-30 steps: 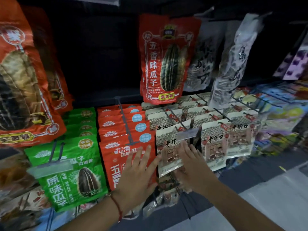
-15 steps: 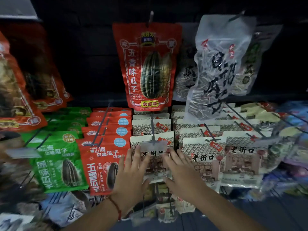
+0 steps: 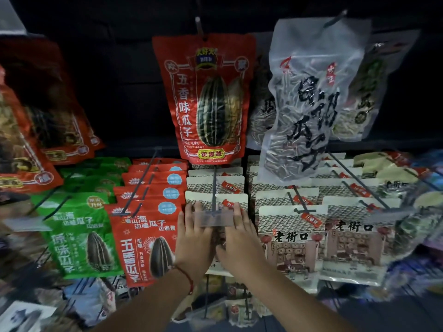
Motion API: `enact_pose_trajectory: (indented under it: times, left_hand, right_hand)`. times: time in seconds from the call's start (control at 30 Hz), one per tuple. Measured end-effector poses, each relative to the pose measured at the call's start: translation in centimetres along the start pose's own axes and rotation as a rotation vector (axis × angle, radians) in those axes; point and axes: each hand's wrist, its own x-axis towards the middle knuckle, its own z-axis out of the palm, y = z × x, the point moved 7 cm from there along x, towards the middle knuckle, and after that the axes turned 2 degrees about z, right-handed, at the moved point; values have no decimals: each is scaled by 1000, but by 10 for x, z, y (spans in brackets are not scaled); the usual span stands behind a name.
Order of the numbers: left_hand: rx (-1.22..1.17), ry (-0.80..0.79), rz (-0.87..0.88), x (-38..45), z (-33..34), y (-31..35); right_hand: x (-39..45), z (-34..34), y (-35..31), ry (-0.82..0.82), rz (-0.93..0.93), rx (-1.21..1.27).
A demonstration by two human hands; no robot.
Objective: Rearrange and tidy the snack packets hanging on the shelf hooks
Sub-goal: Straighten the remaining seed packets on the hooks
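Cream packet (image 3: 217,200) under flat left hand (image 3: 195,240).

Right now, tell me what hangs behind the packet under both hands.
Behind the front cream packet, pressed by the left hand and right hand, more cream packets line the same hook. Their lower fronts are covered.

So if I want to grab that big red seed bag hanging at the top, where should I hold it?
Probably hold the big red seed bag by its two side edges near the bottom, reaching up from below. It hangs flat and upright from a hook through its top, with its lower half open on both sides. Then lift it forward off the hook. Both hands are now pressed on the white packets below.
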Motion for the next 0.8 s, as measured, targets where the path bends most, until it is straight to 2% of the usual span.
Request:
enact_pose_trajectory:
  times: [0.33,0.37,0.47,0.53,0.67,0.8]
  left_hand:
    - [68,13,71,41,13,-10]
    - [37,31,79,39,16,-12]
    - [-129,223,189,27,20,-14]
    - [-137,281,313,14,34,-15]
    - [29,222,491,4,70,-26]
    - [2,165,536,14,83,-36]
  right_hand:
    - [37,12,12,45,80,120]
    - [35,14,11,90,76,152]
    - [26,22,15,244,139,310]
    - [24,40,23,242,241,406]
    - [29,70,35,210,318,405]
    - [36,82,40,191,338,364]
